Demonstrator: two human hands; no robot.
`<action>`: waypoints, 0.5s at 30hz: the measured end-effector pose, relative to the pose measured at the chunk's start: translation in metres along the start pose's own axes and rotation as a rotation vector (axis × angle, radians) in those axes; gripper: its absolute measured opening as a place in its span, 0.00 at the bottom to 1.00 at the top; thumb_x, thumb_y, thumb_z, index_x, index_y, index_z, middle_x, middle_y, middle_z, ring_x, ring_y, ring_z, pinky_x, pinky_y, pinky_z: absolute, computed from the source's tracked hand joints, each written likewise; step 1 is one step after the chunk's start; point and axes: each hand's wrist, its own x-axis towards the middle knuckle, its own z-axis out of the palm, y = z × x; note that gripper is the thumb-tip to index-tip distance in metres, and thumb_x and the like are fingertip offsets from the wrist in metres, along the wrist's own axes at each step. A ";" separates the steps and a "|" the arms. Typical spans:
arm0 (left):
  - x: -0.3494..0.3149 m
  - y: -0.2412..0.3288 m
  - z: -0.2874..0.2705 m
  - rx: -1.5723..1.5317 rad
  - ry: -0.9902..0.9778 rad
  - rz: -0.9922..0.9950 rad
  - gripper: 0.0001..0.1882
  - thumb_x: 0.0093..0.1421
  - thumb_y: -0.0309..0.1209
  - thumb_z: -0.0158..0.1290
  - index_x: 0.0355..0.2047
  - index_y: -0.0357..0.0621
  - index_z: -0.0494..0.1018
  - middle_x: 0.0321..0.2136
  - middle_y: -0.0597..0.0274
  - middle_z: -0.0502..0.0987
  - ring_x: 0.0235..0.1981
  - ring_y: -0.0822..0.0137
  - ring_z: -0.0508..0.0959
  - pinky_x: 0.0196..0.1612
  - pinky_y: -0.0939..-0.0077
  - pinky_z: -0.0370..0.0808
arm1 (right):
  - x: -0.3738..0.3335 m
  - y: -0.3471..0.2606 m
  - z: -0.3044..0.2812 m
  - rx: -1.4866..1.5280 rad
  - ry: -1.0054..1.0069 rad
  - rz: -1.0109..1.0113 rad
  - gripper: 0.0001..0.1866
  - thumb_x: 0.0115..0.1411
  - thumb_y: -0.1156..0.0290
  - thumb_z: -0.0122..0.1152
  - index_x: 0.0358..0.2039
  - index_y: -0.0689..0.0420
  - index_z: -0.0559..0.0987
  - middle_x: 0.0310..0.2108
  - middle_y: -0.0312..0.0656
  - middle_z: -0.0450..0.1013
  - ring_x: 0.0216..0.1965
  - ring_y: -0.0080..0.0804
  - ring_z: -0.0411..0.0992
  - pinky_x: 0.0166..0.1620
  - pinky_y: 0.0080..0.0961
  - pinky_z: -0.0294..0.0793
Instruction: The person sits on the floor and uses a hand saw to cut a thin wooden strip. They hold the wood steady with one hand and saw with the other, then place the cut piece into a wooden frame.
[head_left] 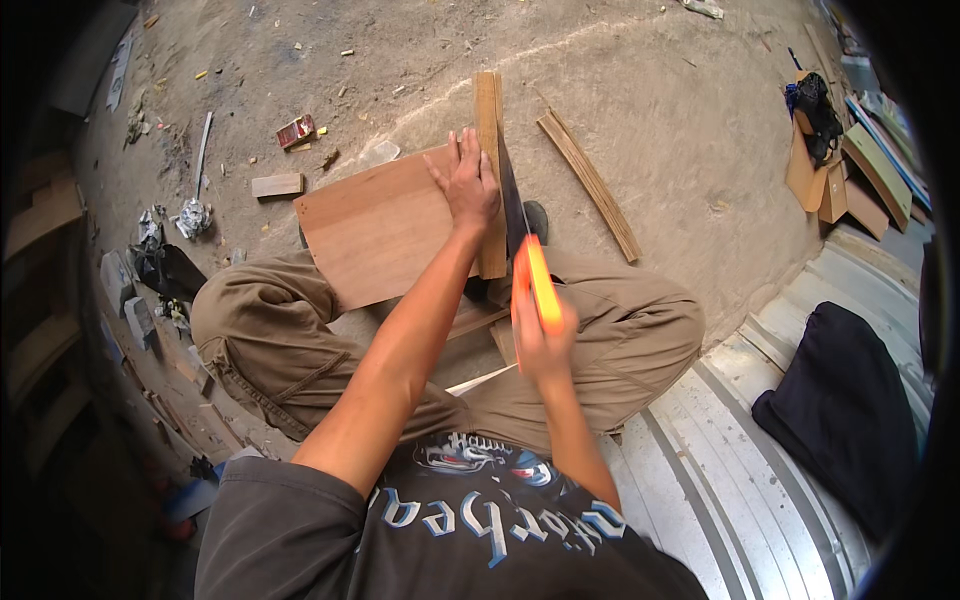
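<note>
My right hand (pixel 547 340) grips the orange and yellow handle (pixel 540 285) of a hand saw, slightly smeared by motion. Its dark blade (pixel 514 195) runs forward along the right edge of a narrow wooden strip (pixel 488 105). With fingers stretched and spread, my left hand (pixel 472 190) presses flat where a reddish-brown wooden panel (pixel 380 230) meets that strip. The panel slants over my lap toward my left knee. Between my legs, partly hidden, lie more wood pieces (pixel 478 322).
On the dirt floor to the right lies a grooved wooden strip (pixel 590 185). At left are a small wood block (pixel 277 185), a red packet (pixel 295 131) and crumpled foil (pixel 193 217). Dark cloth (pixel 845 410) rests on corrugated metal sheeting (pixel 720 470). Cardboard (pixel 803 170) stands far right.
</note>
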 end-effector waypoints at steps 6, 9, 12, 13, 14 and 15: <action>-0.003 -0.002 0.002 0.042 -0.001 -0.003 0.26 0.66 0.34 0.41 0.64 0.41 0.61 0.63 0.58 0.65 0.69 0.60 0.56 0.69 0.43 0.26 | 0.025 0.001 -0.002 0.011 -0.058 0.028 0.09 0.62 0.70 0.54 0.31 0.64 0.76 0.18 0.30 0.66 0.19 0.15 0.61 0.22 0.20 0.59; -0.006 -0.003 -0.001 0.060 -0.017 -0.011 0.26 0.66 0.34 0.41 0.64 0.41 0.61 0.63 0.58 0.65 0.69 0.60 0.56 0.69 0.42 0.27 | -0.091 -0.040 -0.031 0.040 -0.046 0.151 0.17 0.64 0.70 0.53 0.50 0.66 0.75 0.21 0.29 0.67 0.18 0.13 0.61 0.21 0.16 0.58; -0.005 -0.002 -0.004 0.043 -0.012 -0.010 0.26 0.66 0.34 0.41 0.64 0.40 0.61 0.63 0.57 0.66 0.69 0.59 0.57 0.69 0.42 0.27 | -0.048 -0.021 -0.018 0.020 -0.051 0.065 0.08 0.63 0.74 0.52 0.35 0.65 0.76 0.20 0.31 0.67 0.22 0.16 0.64 0.26 0.19 0.63; -0.001 0.000 -0.004 0.022 0.002 -0.006 0.26 0.66 0.35 0.41 0.64 0.40 0.61 0.63 0.57 0.66 0.68 0.59 0.57 0.69 0.42 0.27 | -0.023 -0.010 -0.010 -0.029 -0.054 0.002 0.08 0.63 0.74 0.52 0.30 0.64 0.76 0.19 0.30 0.67 0.22 0.16 0.64 0.26 0.20 0.64; -0.004 0.005 0.000 0.020 -0.012 0.004 0.26 0.66 0.35 0.41 0.64 0.40 0.61 0.63 0.56 0.66 0.68 0.59 0.57 0.69 0.42 0.27 | 0.014 0.008 -0.003 -0.022 -0.049 0.027 0.11 0.63 0.73 0.53 0.24 0.62 0.73 0.17 0.29 0.65 0.20 0.16 0.62 0.23 0.21 0.60; -0.005 0.008 0.004 0.022 -0.024 0.018 0.26 0.66 0.35 0.41 0.64 0.39 0.61 0.63 0.56 0.66 0.68 0.59 0.57 0.69 0.42 0.27 | 0.052 0.016 0.008 0.127 -0.012 0.077 0.14 0.63 0.72 0.55 0.20 0.60 0.69 0.16 0.28 0.62 0.18 0.16 0.60 0.22 0.22 0.58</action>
